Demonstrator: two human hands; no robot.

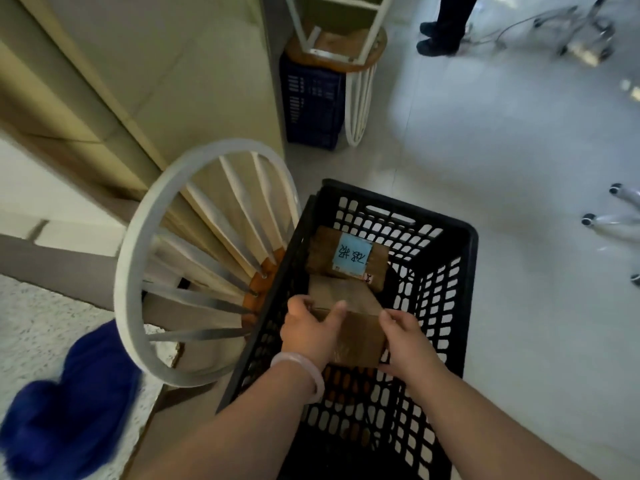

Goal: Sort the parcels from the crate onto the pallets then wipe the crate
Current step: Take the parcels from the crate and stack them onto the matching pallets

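Reaching into the black crate (465, 237), as the head view shows, both hands grasp one brown parcel (363, 336). The left hand (311, 329) curls over its left edge and the right hand (405, 337) clasps its right side, presumably for a level lift. A blue-labelled parcel (346, 259) lies just beyond it inside the crate. A blue cloth (69, 403) lies outside, likely for wiping. No pallet is visible.

Obs: L forearm (214, 438) enters frame at ~7 o'clock, R forearm (485, 417) at ~5 o'clock; both bare to the frame edge. L wrist carries one bangle (304, 375): smooth, rounded section, pale milky white w/ faint pink tint, semi-translucent, sitting just 6 o'clock of L hand (310, 332). R hand (407, 336) and wrist bare; finer detail (nails, marks) too soft to read at this res.
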